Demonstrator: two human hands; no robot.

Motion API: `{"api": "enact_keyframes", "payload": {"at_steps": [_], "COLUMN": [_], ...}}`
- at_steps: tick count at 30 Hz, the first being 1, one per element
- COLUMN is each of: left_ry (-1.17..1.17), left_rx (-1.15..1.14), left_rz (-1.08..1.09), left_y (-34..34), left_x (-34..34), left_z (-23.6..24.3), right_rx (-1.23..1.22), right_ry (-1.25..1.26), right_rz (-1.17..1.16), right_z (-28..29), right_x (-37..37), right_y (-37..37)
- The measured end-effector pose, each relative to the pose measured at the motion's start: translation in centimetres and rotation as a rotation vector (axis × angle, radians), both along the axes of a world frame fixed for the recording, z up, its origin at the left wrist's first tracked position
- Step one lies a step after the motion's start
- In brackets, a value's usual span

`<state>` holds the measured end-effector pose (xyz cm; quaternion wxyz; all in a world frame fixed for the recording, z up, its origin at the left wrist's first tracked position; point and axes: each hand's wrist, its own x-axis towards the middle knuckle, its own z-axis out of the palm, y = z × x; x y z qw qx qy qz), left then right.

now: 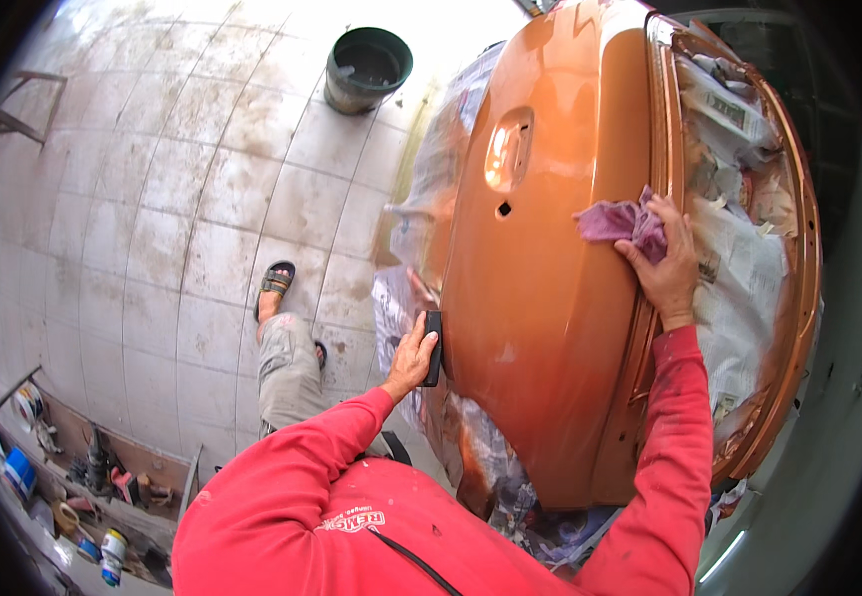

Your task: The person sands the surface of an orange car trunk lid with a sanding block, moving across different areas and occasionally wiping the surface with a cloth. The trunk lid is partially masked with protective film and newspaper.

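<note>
An orange car body panel [540, 288] curves in front of me, with an oval recess and a small dark hole in its surface. My right hand [671, 260] pinches a crumpled purple cloth [615, 221] against the panel, close to its raised ridge. At the panel's left edge, my left hand [409, 358] is closed on a black rectangular block [434, 350], held upright along the edge. The block's underside is hidden, so I cannot tell if it touches the paint.
Newspaper [744, 288] covers the opening right of the panel; plastic sheeting [431, 199] hangs along its left side. A dark green bucket [356, 94] stands on the tiled floor [182, 209]. Cans, tape and tools crowd a shelf [143, 517] at lower left. My sandalled foot is beside the car.
</note>
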<state>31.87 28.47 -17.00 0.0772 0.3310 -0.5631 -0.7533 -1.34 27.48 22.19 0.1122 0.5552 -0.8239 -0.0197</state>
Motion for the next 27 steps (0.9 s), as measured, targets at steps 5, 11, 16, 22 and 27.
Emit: {"api": "enact_keyframes", "payload": {"at_steps": [5,11,16,22,27], "left_ry": [0.075,0.193,0.169,0.337,0.239], "left_rx": [-0.228,-0.284,-0.099,-0.611,-0.049], "left_rz": [0.132,0.128,-0.037,0.121,0.061], "left_y": [-13.6,-16.6,-14.9,-34.0,-25.6], "left_x": [-12.7,-15.6,-9.9,-32.4,-23.1], "left_z": [-0.4,-2.8,0.7,-3.4,0.6], "right_rx": [0.109,0.211,0.152,0.105,0.153], "right_ry": [0.002,-0.059,-0.045,-0.161,-0.137], "right_rz": [-0.013,-0.033,-0.046,-0.044,-0.155], "right_z": [0.3,1.0,1.0,0.2,1.3], "right_x": [0.1,-8.3,-13.2,-13.9,-13.2], "right_y": [-2.1,-10.1,-13.1,-16.2,-13.8]}}
